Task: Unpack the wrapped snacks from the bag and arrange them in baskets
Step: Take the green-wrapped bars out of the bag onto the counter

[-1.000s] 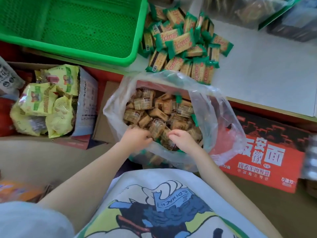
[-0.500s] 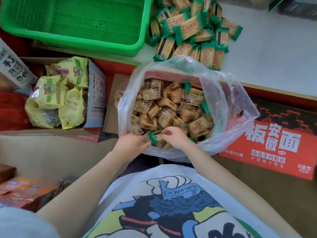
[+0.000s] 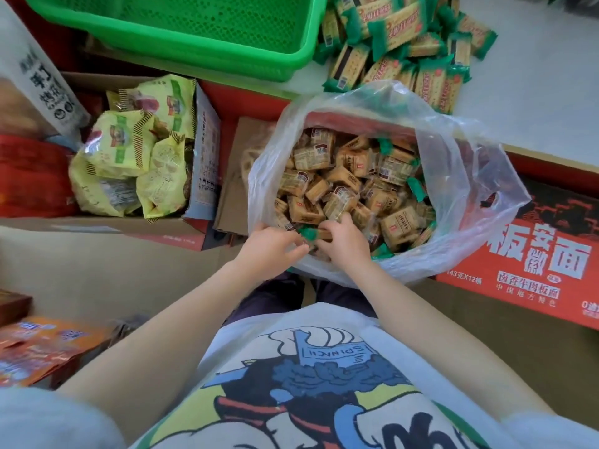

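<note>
Green perforated plastic basket [image 3: 181, 30] on the white counter [image 3: 525, 92], pile of green-ended wrapped snacks [image 3: 398, 50] beside it. Clear plastic bag [image 3: 460, 176] of tan wrapped snacks [image 3: 350, 183] below. Left hand [image 3: 275, 251] and right hand [image 3: 345, 243] inside bag's near edge, fingers curled on a green-ended wrapped snack [image 3: 311, 236].

Left hand [image 3: 272, 251] and right hand [image 3: 343, 244], a second ago buried low among wrapped snacks [image 3: 343, 189] at near edge of clear bag [image 3: 470, 176], now sit higher, fingertips meeting over one green-ended packet [image 3: 309, 235] that surfaced half a second ago. Fingers of both curl around it, though grip probably shared; blur hides detail. Bag mouth now spread wider on right side. Loose snack pile on counter and green basket unchanged apart from view drifting.
</note>
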Tool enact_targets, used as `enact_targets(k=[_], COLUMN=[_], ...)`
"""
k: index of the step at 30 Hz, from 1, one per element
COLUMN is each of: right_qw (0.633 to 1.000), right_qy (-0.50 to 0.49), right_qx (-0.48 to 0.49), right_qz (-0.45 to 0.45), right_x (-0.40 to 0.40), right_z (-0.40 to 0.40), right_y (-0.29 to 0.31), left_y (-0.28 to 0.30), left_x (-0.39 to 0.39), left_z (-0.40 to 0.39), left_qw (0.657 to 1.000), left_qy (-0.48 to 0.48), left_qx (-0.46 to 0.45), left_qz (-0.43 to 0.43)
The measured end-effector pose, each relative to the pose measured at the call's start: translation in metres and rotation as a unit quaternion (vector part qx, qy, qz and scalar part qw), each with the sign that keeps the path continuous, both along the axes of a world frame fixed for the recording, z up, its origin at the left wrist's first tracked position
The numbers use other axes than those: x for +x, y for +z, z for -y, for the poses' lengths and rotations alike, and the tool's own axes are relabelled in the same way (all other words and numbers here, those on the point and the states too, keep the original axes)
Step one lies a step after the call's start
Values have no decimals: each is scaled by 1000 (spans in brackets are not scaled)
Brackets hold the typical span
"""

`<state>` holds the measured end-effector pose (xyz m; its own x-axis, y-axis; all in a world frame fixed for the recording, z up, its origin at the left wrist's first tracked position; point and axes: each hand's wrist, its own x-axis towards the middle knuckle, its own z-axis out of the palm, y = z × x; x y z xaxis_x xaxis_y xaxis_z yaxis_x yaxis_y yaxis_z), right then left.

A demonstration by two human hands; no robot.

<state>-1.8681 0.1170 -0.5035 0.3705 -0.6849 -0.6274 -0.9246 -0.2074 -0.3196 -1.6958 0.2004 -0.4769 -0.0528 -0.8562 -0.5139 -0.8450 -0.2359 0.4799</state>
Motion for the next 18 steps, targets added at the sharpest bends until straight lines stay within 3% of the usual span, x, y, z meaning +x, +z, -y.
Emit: enact_targets(k=[3, 6, 7, 9, 11, 12, 14, 16, 18], right_qw=[983, 910, 872, 798, 753, 752, 783, 818, 829], right_qy=[-157, -353, -410, -478, -491, -478, -429, -391, -386], right_qx=[-1, 79, 115, 168, 203, 214, 222, 217, 201], right_qz=[92, 203, 241, 327, 389, 401, 392, 363, 351], right_x=[1, -6, -9, -15, -21, -26, -36, -47, -59], right_z=[15, 29, 34, 40, 47, 50, 58, 68, 80], right_y=[19, 54, 67, 92, 112, 121, 140, 157, 166], left_y=[7, 23, 30, 46, 65, 74, 91, 102, 109], left_x=[3, -4, -7, -14, -19, -22, -28, -34, -43], left_z=[3, 18, 28, 51, 75, 85, 107, 127, 144], left_qw=[999, 970, 941, 850, 769, 745, 731, 751, 786], left_qy=[33, 197, 272, 394, 442, 448, 446, 420, 372], left_qx=[21, 51, 61, 99, 131, 129, 101, 70, 48], left_qz=[-30, -132, -191, -336, -443, -477, -506, -505, -492])
